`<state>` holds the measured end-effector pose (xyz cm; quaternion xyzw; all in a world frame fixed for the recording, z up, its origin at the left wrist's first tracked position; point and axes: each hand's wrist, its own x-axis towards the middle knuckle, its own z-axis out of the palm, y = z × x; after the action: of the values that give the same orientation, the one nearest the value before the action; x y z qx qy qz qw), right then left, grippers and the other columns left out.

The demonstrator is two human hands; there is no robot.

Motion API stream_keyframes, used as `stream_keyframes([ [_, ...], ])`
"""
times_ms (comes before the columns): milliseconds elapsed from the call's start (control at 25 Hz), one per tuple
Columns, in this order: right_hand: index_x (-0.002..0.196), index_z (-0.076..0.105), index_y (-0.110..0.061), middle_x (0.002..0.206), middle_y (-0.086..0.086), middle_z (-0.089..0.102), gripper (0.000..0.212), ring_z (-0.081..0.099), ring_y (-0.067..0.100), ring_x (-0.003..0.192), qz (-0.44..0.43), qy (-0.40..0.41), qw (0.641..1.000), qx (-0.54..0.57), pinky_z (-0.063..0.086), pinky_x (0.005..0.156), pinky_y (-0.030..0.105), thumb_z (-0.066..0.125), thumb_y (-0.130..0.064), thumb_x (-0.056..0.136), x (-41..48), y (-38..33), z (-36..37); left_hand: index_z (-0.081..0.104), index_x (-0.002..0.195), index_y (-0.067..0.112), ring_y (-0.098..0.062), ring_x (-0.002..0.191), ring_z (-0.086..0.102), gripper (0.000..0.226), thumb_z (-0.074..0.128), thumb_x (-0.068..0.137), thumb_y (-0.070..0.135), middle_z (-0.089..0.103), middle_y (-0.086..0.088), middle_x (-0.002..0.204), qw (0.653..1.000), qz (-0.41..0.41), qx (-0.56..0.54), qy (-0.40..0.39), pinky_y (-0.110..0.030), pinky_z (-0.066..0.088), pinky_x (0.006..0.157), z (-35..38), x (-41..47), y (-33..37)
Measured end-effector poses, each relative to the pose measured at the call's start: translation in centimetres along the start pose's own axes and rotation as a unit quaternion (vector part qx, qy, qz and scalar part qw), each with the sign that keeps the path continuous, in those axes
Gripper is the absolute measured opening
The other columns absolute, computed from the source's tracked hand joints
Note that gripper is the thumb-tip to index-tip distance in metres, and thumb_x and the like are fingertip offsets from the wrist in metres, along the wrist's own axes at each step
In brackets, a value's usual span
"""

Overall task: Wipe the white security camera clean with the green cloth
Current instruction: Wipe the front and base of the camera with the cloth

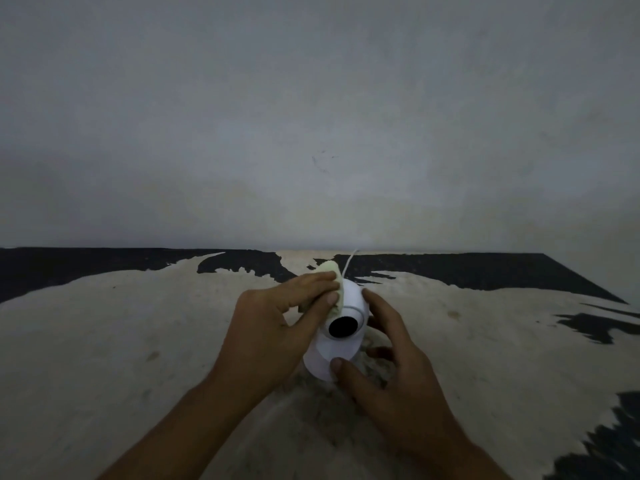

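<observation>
A plain grey wall (311, 116) fills the upper half of the view. Below it lies the desk (121, 341), its pale worn surface showing dark patches along the far edge and at the right. Your two forearms enter from the bottom edge and meet near the centre of the desk. Your left hand (273, 327) presses the green cloth (334, 277) against the upper left side of the white security camera (341, 327); its grip is closed on the cloth, fingers laid flat over it and thumb beneath. Your right hand (391, 362) steadies the camera from the right, its grip wrapped around the body, thumb tip on the lower front of the base, fingers curved behind. The camera stands at the centre of the desk between both hands, its round black lens (343, 326) facing you. A thin white cable (349, 263) runs from behind the camera toward the wall.
</observation>
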<state>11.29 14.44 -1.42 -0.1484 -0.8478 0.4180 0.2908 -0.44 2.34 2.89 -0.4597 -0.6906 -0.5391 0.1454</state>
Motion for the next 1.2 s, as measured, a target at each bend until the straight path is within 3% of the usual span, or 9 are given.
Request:
stream_keyframes([
  [120,0.134,0.026,-0.047,0.145,-0.012,0.043,0.081,0.047,0.01,0.126,-0.002,0.004,1.0,-0.004,0.045,0.104,0.037,0.066,-0.062,0.066,0.0,-0.2,-0.1,0.058,0.113,0.028,0.025,0.096,0.051,0.033,0.063,0.083,0.039,0.061,0.018,0.107,1.0,0.015,0.02,0.017,0.0,0.039,0.087,-0.2,0.1,0.2],
  [240,0.13,0.016,-0.051,0.146,-0.01,0.041,0.08,0.046,0.013,0.127,0.007,-0.015,1.0,-0.027,0.043,0.106,0.037,0.067,-0.059,0.069,0.3,-0.4,-0.1,0.065,0.11,0.016,0.006,0.116,0.05,0.034,0.059,0.08,0.031,0.06,0.011,0.114,0.991,0.108,0.043,-0.065,-0.01,0.037,0.101,-0.1,0.0,0.7],
  [440,0.138,0.025,-0.046,0.144,-0.015,0.042,0.077,0.043,0.008,0.13,-0.015,-0.004,1.0,-0.026,0.042,0.107,0.037,0.067,-0.049,0.074,-0.3,-0.3,-0.3,0.066,0.11,0.017,0.014,0.103,0.054,0.03,0.068,0.081,0.023,0.065,0.008,0.111,0.999,0.02,0.019,0.028,-0.005,0.041,0.093,-0.1,-0.1,0.2],
  [600,0.132,0.018,-0.053,0.144,-0.015,0.04,0.077,0.042,0.006,0.128,-0.021,0.007,0.999,-0.041,0.042,0.107,0.035,0.066,-0.055,0.071,-0.3,-0.2,0.1,0.069,0.106,0.014,0.0,0.115,0.054,0.028,0.066,0.081,0.025,0.066,0.004,0.114,0.993,0.097,0.049,-0.042,-0.017,0.041,0.101,0.0,-0.3,0.5],
  [760,0.135,0.023,-0.046,0.146,-0.014,0.04,0.081,0.041,0.006,0.13,-0.031,0.005,0.999,-0.038,0.04,0.109,0.034,0.076,-0.037,0.075,-0.4,-0.1,0.0,0.067,0.11,0.019,0.006,0.104,0.06,0.032,0.061,0.081,0.033,0.068,0.009,0.109,0.999,-0.025,-0.016,0.042,-0.011,0.048,0.089,0.0,-0.6,-0.1],
  [1000,0.135,0.024,-0.046,0.144,-0.018,0.041,0.083,0.038,-0.003,0.129,-0.052,0.016,0.997,-0.046,0.036,0.104,0.011,0.078,-0.031,0.074,-0.3,0.4,-0.2,0.073,0.093,0.018,0.0,0.094,0.067,0.027,0.071,0.067,0.016,0.07,0.025,0.096,0.981,-0.109,-0.158,0.022,-0.011,0.051,0.081,-1.5,-0.9,-1.5],
  [1080,0.133,0.024,-0.048,0.144,-0.017,0.042,0.084,0.041,0.0,0.129,-0.051,0.014,0.998,-0.043,0.04,0.103,0.015,0.08,-0.031,0.073,-0.4,0.3,-0.2,0.075,0.087,0.014,-0.004,0.09,0.069,0.024,0.075,0.063,0.011,0.073,0.017,0.094,0.979,-0.107,-0.169,0.027,-0.013,0.053,0.078,-1.5,-1.0,-1.5],
  [1200,0.131,0.024,-0.052,0.141,-0.018,0.044,0.086,0.044,0.003,0.127,-0.054,0.02,0.997,-0.05,0.044,0.106,0.032,0.082,-0.033,0.07,-0.4,0.7,-0.2,0.075,0.083,0.014,-0.009,0.086,0.07,0.024,0.079,0.06,0.008,0.075,0.008,0.091,0.98,-0.089,-0.177,0.028,-0.018,0.055,0.075,-1.1,-1.4,-1.3],
])
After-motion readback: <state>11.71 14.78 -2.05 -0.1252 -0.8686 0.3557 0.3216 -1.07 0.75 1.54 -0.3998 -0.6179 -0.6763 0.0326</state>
